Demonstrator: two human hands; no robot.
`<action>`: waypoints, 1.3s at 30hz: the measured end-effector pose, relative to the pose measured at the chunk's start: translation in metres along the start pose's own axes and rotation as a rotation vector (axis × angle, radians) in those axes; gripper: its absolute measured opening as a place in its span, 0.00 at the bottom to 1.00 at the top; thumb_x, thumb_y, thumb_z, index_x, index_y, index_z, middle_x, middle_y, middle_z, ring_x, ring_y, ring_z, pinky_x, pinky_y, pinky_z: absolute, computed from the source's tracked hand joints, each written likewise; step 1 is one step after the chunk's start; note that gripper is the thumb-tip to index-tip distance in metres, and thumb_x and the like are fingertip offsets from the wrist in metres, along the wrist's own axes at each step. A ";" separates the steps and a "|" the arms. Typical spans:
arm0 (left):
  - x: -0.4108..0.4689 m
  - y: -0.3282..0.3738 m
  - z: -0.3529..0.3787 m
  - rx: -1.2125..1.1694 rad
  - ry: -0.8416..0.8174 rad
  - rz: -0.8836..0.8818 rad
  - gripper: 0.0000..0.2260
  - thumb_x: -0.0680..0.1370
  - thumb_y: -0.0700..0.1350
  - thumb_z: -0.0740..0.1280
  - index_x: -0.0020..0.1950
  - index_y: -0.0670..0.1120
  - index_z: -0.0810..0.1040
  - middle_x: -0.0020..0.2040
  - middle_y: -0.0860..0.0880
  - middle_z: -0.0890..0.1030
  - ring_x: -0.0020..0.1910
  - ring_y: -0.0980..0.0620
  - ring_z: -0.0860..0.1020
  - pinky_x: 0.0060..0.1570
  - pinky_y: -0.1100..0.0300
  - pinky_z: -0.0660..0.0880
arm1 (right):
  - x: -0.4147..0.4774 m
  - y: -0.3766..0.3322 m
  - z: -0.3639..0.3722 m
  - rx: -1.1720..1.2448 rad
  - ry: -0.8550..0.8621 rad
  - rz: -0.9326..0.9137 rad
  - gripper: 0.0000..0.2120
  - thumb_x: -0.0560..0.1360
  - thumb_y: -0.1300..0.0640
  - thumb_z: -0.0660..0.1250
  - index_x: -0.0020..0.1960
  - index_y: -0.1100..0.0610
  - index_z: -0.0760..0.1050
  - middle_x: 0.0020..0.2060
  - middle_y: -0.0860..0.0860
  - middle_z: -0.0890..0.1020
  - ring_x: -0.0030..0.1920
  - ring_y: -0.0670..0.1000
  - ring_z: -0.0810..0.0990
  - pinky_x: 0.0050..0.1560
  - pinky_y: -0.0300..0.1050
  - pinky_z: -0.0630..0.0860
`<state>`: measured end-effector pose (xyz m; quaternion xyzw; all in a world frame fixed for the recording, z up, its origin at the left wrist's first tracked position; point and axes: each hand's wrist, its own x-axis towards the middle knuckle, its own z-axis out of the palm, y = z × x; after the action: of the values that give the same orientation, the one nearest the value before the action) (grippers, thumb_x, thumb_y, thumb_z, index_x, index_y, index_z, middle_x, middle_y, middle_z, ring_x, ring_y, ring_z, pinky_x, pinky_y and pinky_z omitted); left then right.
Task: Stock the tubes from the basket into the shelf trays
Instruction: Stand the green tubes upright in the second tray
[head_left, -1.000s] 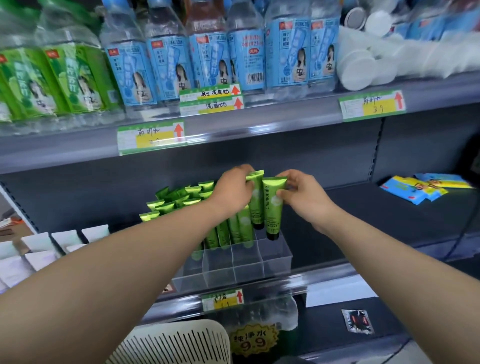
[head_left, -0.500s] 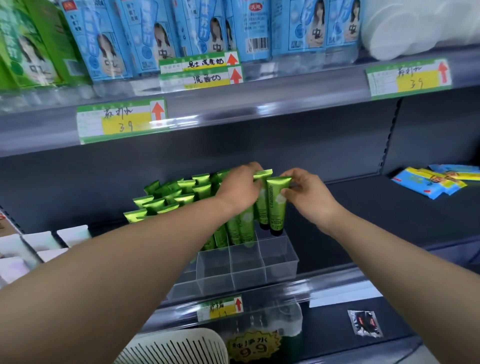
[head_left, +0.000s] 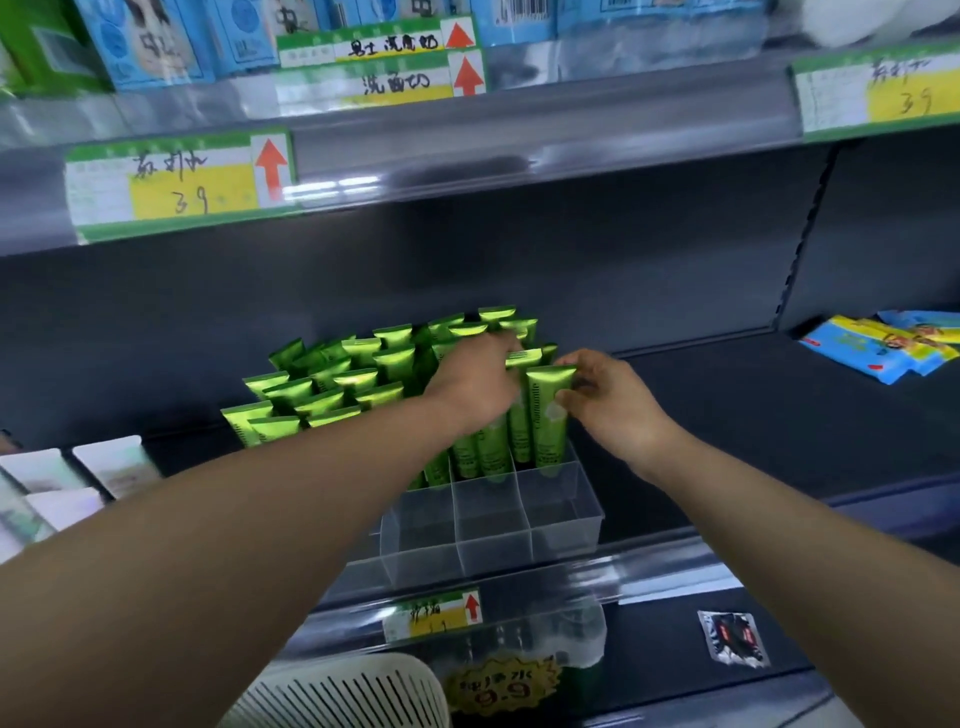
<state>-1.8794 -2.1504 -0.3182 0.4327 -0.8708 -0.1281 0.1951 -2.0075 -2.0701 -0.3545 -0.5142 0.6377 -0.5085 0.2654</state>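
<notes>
Several green tubes (head_left: 332, 384) stand upright in clear divided trays (head_left: 493, 525) on the dark middle shelf. My left hand (head_left: 475, 384) lies over the right end of the rows, its fingers curled on the top of one tube (head_left: 521, 415). My right hand (head_left: 605, 400) pinches the upper part of the outermost green tube (head_left: 549, 415), whose cap end sits in a tray cell. The front row of tray cells holds nothing. A white slotted basket (head_left: 343, 696) shows at the bottom edge; its contents are hidden.
Blue and yellow flat packets (head_left: 883, 345) lie at the shelf's right. White boxes (head_left: 78, 483) stand at the left. The upper shelf edge (head_left: 571, 156) with price tags overhangs the tubes. A small sachet (head_left: 733, 636) lies on the lower shelf.
Both hands sank a little with the two tubes, whose cap ends now sit lower in the tray. The view has tilted downward.
</notes>
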 end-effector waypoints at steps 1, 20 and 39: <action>0.000 -0.001 0.002 0.000 -0.003 0.001 0.14 0.77 0.41 0.63 0.62 0.47 0.74 0.47 0.45 0.79 0.30 0.52 0.74 0.35 0.65 0.67 | 0.000 0.002 0.001 0.000 0.002 0.003 0.12 0.76 0.68 0.62 0.53 0.53 0.72 0.49 0.61 0.80 0.46 0.54 0.78 0.45 0.41 0.73; -0.032 0.000 -0.008 0.167 0.000 0.142 0.24 0.77 0.42 0.62 0.73 0.46 0.63 0.72 0.45 0.66 0.68 0.45 0.68 0.66 0.57 0.65 | -0.018 -0.016 0.013 -0.337 0.051 -0.135 0.28 0.73 0.68 0.63 0.71 0.56 0.62 0.63 0.54 0.71 0.63 0.51 0.70 0.52 0.30 0.62; -0.103 -0.023 -0.056 0.560 -0.058 0.229 0.30 0.77 0.50 0.60 0.76 0.48 0.53 0.76 0.46 0.55 0.76 0.46 0.50 0.74 0.50 0.44 | -0.070 -0.067 0.049 -0.817 -0.057 -0.074 0.36 0.74 0.43 0.59 0.76 0.48 0.46 0.76 0.50 0.45 0.76 0.54 0.41 0.75 0.56 0.43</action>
<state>-1.7811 -2.0841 -0.3009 0.3649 -0.9206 0.1274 0.0563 -1.9162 -2.0203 -0.3226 -0.6137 0.7607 -0.2081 0.0383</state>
